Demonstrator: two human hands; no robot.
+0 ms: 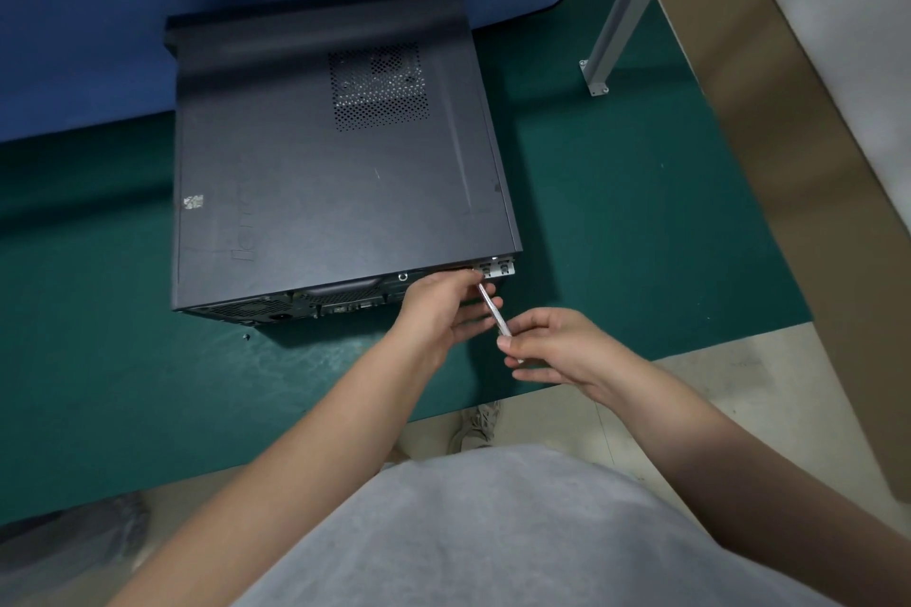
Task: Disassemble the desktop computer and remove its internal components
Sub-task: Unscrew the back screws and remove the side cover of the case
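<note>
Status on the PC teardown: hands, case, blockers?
Right hand pinches screwdriver; left hand steadies its tip at rear panel. Computer case still closed. Nothing in the way.

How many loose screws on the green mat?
1: a small dark loose screw lies on the green mat just off the near-left corner of the black desktop computer case. Others may be hidden behind the case.

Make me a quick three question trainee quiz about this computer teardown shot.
1. True or false: the side panel is already off the computer case.
2. Which hand holds the screwdriver by its near end: A left hand, B right hand?
3. Fill in: the case lies on a ____ mat.

Key: 1 false. 2 B. 3 green.
</note>
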